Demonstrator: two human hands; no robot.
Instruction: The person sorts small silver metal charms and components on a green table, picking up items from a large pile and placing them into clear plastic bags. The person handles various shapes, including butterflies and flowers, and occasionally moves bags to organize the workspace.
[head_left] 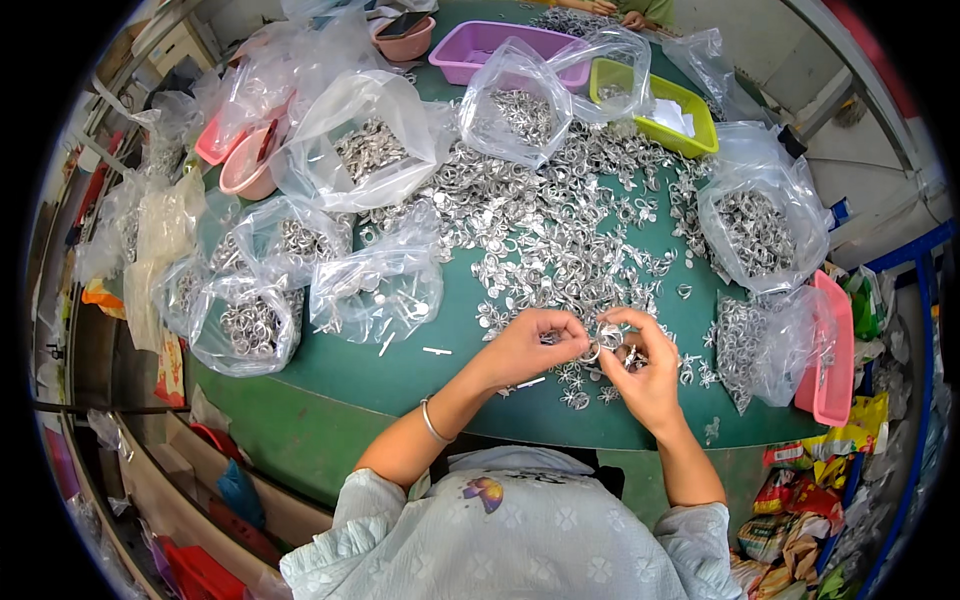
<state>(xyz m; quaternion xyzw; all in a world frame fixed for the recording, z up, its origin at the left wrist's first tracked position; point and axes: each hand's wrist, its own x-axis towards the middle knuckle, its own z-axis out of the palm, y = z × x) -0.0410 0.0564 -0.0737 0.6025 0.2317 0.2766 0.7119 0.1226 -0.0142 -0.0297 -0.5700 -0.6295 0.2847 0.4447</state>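
Note:
Close to the table's near edge, my two hands meet over a heap of small silver metal pieces [545, 235], many of them ring-shaped. Several silver rings [608, 338] sit in the curled fingers of my right hand [648, 372], and more metal shows under its palm. My left hand [535, 342], bangle on its wrist, is closed, its thumb and forefinger pinched at the edge of these rings. Something small and silver shows inside its fingers, too small to name. Loose pieces lie just below both hands.
Clear plastic bags of silver pieces [250, 325] stand left, with another bag [755, 235] at right. A pink tray [832, 350] stands by the right edge. Purple [450, 68] and lime-green [700, 140] basins are at the back, near another person's hands [633, 20].

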